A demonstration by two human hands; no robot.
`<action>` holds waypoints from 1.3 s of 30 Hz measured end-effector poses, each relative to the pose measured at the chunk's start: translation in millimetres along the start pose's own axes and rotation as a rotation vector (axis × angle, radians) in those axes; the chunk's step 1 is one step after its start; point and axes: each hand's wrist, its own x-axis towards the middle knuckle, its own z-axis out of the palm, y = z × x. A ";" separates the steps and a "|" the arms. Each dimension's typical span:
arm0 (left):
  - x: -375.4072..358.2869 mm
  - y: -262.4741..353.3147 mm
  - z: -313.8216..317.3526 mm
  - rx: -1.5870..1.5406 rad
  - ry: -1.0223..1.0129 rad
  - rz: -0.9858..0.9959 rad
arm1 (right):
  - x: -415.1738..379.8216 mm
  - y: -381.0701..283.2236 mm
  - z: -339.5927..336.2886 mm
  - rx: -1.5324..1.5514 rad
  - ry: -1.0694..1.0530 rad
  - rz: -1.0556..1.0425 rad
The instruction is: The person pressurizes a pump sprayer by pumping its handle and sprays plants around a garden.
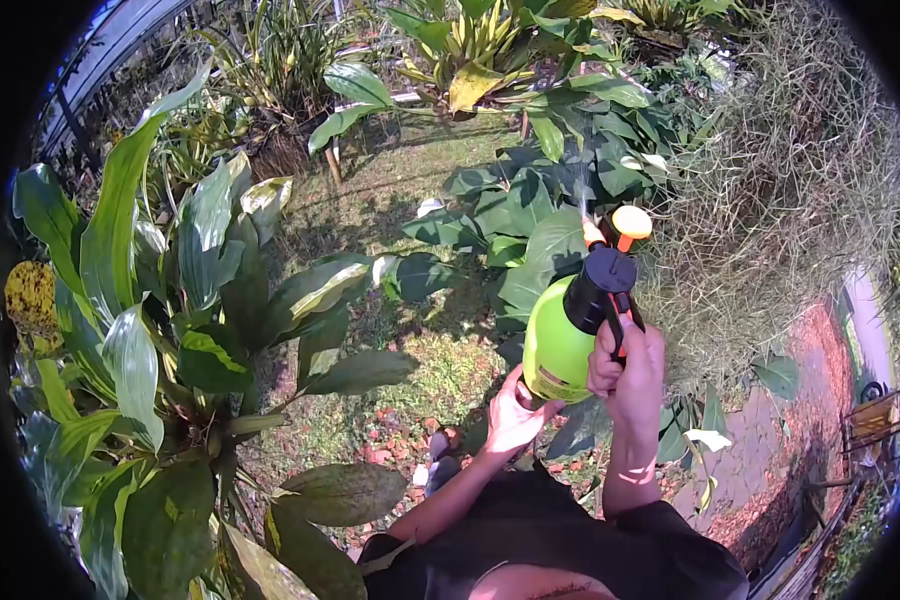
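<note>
A lime-green pump sprayer (550, 345) with a black head is held up in front of me, its nozzle end pointing away. My right hand (630, 370) is wrapped round the black handle and trigger. Under the bottle, my left hand (517, 415) supports the base with its fingers curled against it. A fine mist (582, 185) leaves the orange nozzle (592, 232) toward broad green leaves (535, 205) ahead. Beside the nozzle rises a pale yellow pump knob (632, 222) on an orange stem.
A large leafy plant (190, 400) fills the left side, close to my left arm. Tangled grey-green hanging strands (770, 180) crowd the right. Farther off stands a potted plant with yellowing leaves (475, 85). A reddish path (810, 390) and paving stones (740, 450) lie at lower right.
</note>
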 end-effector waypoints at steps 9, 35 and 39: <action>-35.8 -9.3 -7.0 -0.453 0.204 0.222 | -21.0 8.6 9.1 0.051 -0.118 0.008; -67.5 30.1 -106.0 -0.377 0.293 0.174 | -41.3 11.5 114.2 0.037 -0.505 0.196; -56.0 25.9 -123.2 -0.373 0.290 0.314 | -47.5 8.1 128.6 0.054 -0.400 0.098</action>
